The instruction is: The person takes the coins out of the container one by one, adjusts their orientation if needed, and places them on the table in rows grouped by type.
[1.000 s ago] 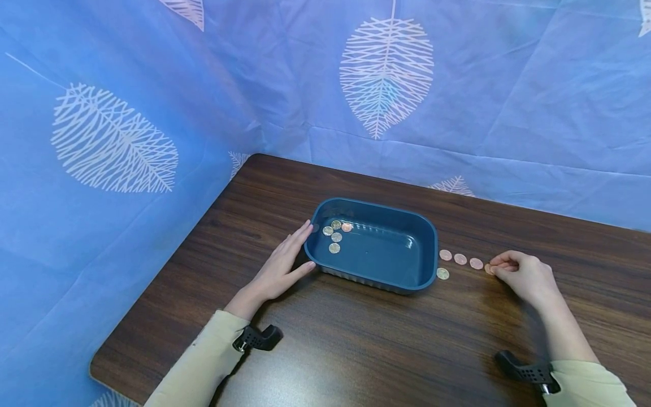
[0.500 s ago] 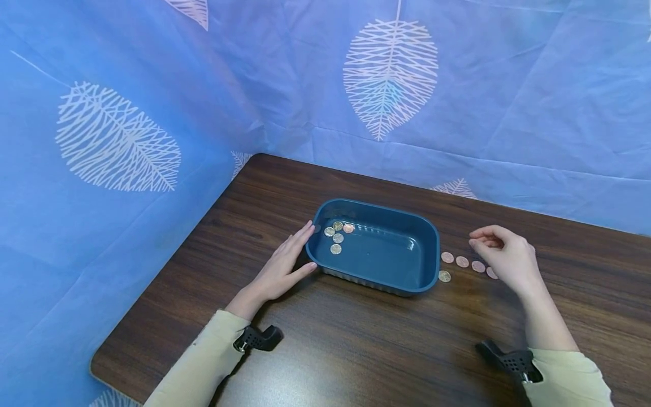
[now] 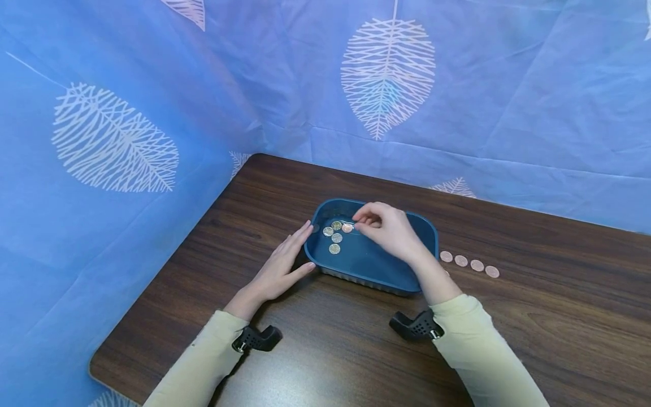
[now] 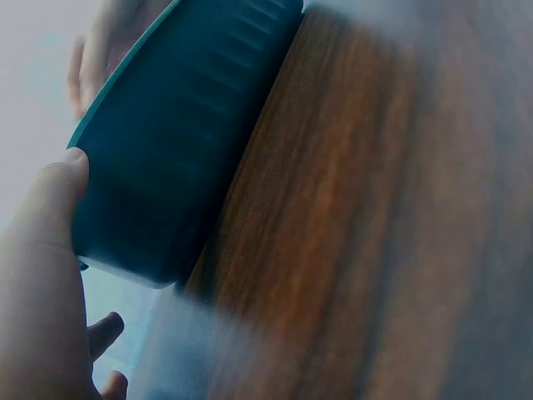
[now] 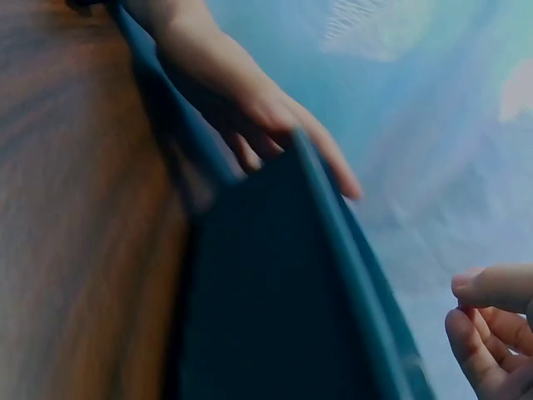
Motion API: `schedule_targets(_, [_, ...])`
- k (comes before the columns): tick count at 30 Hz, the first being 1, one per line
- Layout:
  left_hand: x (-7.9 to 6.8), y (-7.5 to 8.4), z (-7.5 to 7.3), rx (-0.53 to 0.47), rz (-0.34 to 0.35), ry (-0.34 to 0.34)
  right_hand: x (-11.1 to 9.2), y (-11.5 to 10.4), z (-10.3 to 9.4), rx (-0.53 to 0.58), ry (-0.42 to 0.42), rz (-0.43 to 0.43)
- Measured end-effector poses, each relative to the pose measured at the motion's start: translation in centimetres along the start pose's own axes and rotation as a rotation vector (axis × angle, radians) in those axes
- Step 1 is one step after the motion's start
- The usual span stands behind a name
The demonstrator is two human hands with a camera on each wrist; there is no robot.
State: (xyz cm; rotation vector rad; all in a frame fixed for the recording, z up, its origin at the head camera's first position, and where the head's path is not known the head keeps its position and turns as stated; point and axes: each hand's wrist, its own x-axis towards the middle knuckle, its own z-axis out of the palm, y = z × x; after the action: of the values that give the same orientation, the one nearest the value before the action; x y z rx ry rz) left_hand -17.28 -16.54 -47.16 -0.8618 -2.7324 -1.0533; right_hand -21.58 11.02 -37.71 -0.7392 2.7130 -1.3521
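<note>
A dark blue plastic tray (image 3: pixel 376 279) stands on the table with several coins at its left end. My left hand (image 3: pixel 277 268) rests on the tray's left end, thumb and fingers extended. In the left wrist view its thumb (image 4: pixel 77 158) lies against the tray's corner. My right hand (image 3: pixel 389 226) is over the tray, its bent index finger and thumb a little apart, with no coin visible between them. Just left of those fingertips lies a copper-coloured coin (image 3: pixel 347 228); paler coins (image 3: pixel 336 238) lie beyond it.
Several copper-coloured coins (image 3: pixel 461 260) form a row on the dark wooden table (image 3: pixel 549 282), right of the tray. My right wrist mostly hides another coin beside the tray. A blue cloth (image 3: pixel 285 85) with white leaf prints hangs behind the table.
My right hand has left the coin at the row's right end and swung left over the tray. That coin now lies uncovered in the row. My left hand keeps its place.
</note>
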Motion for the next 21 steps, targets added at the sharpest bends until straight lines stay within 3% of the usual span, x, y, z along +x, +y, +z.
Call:
schedule_targets(5, [-0.1,-0.2,0.0,-0.007,-0.003,-0.012,1.8,0.6,3.3,-0.045,-0.107,-0.096])
schedule_targets(10, [-0.1,-0.1,-0.3,-0.012,0.005,-0.011,2.2,2.1,5.0,-0.135,-0.220,-0.176])
schedule_targets(18, [-0.1,0.0,-0.3,-0.024,0.003,-0.011,2.3,2.7,5.5,-0.121,-0.296,-0.119])
schedule_targets(21, [-0.1,0.0,-0.1,-0.024,-0.001,-0.009,2.2,3.0,5.6,-0.162,-0.332,-0.137])
